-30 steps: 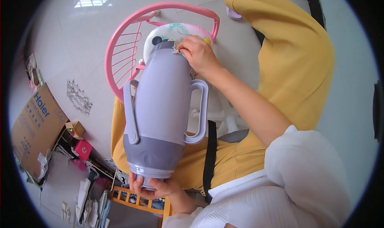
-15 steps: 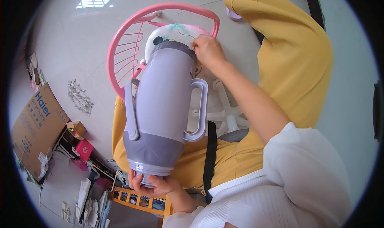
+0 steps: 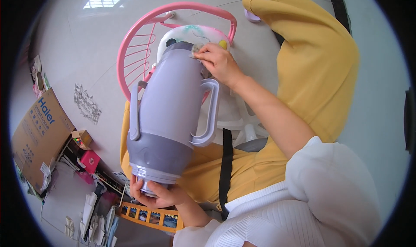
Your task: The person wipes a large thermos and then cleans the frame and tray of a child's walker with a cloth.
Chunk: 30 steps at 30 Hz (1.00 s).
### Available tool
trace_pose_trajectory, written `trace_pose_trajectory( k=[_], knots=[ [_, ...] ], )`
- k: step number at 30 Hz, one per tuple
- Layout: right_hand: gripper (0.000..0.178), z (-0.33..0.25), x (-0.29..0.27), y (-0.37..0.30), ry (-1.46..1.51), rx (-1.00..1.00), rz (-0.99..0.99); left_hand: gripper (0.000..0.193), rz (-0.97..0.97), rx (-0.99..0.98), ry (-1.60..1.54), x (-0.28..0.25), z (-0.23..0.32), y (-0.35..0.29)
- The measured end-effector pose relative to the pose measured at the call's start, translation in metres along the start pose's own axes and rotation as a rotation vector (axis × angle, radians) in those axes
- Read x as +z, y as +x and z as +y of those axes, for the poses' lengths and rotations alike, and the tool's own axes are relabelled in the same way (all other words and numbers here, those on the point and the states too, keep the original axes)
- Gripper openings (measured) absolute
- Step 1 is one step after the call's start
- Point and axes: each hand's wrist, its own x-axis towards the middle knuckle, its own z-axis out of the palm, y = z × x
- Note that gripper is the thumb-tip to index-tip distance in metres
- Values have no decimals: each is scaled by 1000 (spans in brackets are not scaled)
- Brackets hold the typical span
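Note:
A lilac thermos jug (image 3: 167, 95) lies tilted in front of me, its neck toward me and its dark purple base pointing away. My left hand (image 3: 158, 196) is closed around the neck from below. At the far end, my right hand (image 3: 220, 65) pinches a small pale greyish wad (image 3: 197, 49) against the rim of the base. What the wad is made of cannot be made out. The side handle (image 3: 211, 112) faces right, and the carrying handle (image 3: 135, 114) hangs on the left. Beneath the base is the white seat (image 3: 164, 39) of a small chair.
The chair's pink curved rail (image 3: 123, 60) surrounds the far end of the jug. My yellow trouser leg (image 3: 318, 60) is to the right. On the left stand a large cardboard box (image 3: 41, 138), a small open box (image 3: 82, 139) and a pink box (image 3: 90, 161). An orange frame (image 3: 154, 216) lies below.
The jug has shifted slightly left and turned a little. My right hand has moved left and down along the base rim, bringing the pale wad into view. My left hand still grips the neck.

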Motion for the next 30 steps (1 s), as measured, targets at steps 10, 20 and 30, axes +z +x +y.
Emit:
trace_pose_trajectory(
  k=[10, 20, 30],
  knots=[
    [17, -18, 12, -8, 949, 805, 238, 43, -45, -70, -18, 6, 15, 4],
    [18, -47, 5, 8, 1409, 867, 233, 76, -432, 503, 449, -26, 11, 32],
    [17, -51, 11, 41, 1300, 753, 143, 79, -271, 320, 320, -21, 11, 30]
  ],
)
